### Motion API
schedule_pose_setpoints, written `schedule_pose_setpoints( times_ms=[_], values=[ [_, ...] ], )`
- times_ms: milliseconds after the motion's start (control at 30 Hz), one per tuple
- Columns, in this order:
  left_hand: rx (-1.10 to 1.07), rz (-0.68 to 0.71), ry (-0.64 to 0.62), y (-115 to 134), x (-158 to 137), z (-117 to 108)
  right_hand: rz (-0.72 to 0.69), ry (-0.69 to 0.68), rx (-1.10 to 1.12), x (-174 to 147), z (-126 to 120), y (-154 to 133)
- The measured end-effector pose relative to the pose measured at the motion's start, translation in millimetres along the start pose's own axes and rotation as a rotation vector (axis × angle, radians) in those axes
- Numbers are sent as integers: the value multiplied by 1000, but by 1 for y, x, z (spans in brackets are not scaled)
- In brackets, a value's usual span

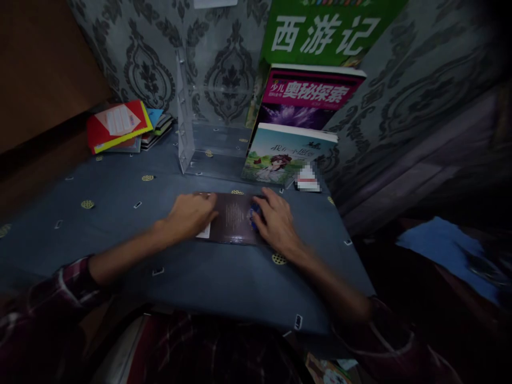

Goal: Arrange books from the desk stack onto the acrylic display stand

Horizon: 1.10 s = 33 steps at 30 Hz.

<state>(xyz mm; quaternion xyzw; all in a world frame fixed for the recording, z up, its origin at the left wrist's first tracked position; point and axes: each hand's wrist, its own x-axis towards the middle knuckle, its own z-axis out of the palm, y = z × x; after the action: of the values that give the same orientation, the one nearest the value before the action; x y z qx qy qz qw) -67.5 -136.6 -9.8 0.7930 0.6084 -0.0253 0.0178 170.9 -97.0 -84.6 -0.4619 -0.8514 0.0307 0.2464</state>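
Note:
A dark brown book (232, 216) lies on the table, its long side running left to right. Small light print covers its middle, and a white label shows near its left end. My left hand (194, 213) holds that end with bent fingers. At the other end, my right hand (276, 220) has its fingers curled over the cover, partly hiding a blue round picture. Both thumbs point inward over the book.
Behind the book stands a clear tiered rack (184, 117). Its right side holds a teal book (290, 154), a purple book (310, 96) and a green book (324, 34). A stack of books topped by a red one (116, 128) lies at the left back. The table's right edge borders blue cloth (444, 250).

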Motion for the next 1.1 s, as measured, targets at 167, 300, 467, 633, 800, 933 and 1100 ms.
schedule_pose_setpoints(
  times_ms=[167, 300, 467, 633, 800, 933, 1100],
  values=[
    [-44, 321, 180, 31, 9, 43, -168, -162, 55, 13, 6, -22],
    [-79, 286, 175, 23, 13, 66, -139, -198, 80, 18, 12, -17],
    [-49, 231, 156, 6, 10, 56, -110, -205, 27, 15, 8, -16],
    [-252, 141, 72, -29, 21, 33, -63, -185, -14, 10, 5, -16],
    [-631, 129, 57, -69, 40, 33, -124, -200, -36, 15, 4, -23],
    [-757, 160, 88, -78, 43, 43, -347, -331, 46, 27, 9, -52],
    [-772, 165, 117, -76, 39, 48, -454, -380, 129, 38, 21, -81]
  ],
)
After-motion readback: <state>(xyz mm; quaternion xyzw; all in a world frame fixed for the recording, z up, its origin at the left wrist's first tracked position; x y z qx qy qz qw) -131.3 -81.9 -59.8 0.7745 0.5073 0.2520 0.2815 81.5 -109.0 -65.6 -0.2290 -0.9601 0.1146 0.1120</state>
